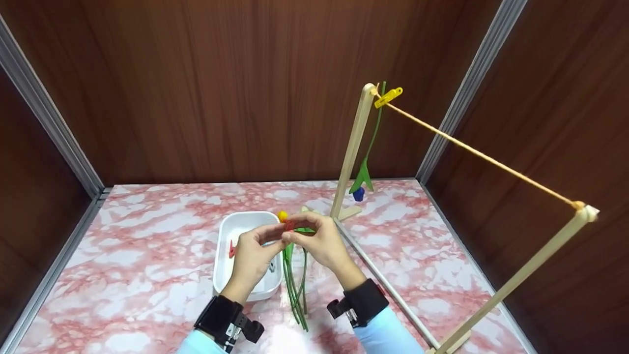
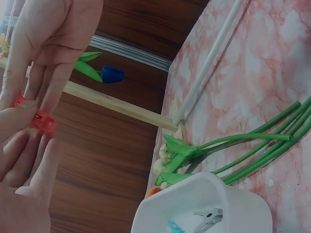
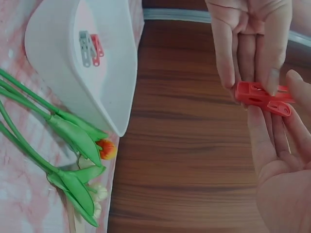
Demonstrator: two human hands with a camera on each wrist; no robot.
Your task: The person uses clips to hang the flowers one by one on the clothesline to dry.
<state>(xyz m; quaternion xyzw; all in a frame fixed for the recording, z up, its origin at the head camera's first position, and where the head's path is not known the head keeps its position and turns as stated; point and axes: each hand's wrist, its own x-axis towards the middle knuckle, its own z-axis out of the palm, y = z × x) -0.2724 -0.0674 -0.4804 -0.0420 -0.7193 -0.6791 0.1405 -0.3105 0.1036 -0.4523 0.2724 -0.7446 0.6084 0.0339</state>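
A red clothespin [image 3: 257,97] is pinched between the fingertips of both hands, above the table and close to the tray's right side. My left hand [image 1: 253,253] grips it from the left with thumb and fingers. From the other side, my right hand [image 1: 322,241] holds it the same way. Below the hands lie artificial tulips with green stems [image 1: 294,290]; an orange-yellow bloom [image 3: 107,149] and pale blooms [image 3: 98,194] show by their leaves. The white tray [image 1: 221,275] beside them holds another red clothespin [image 1: 232,249], a grey one [image 2: 209,221] and a light-blue piece [image 2: 175,226], partly hidden.
On the right stands a wooden frame [image 1: 354,142] with an orange cord [image 1: 481,155] strung between its posts. A yellow clothespin [image 1: 388,98] fastens a blue tulip [image 1: 358,194] upside down near the far post. Brown panels [image 1: 245,98] enclose the marbled table [image 1: 147,275].
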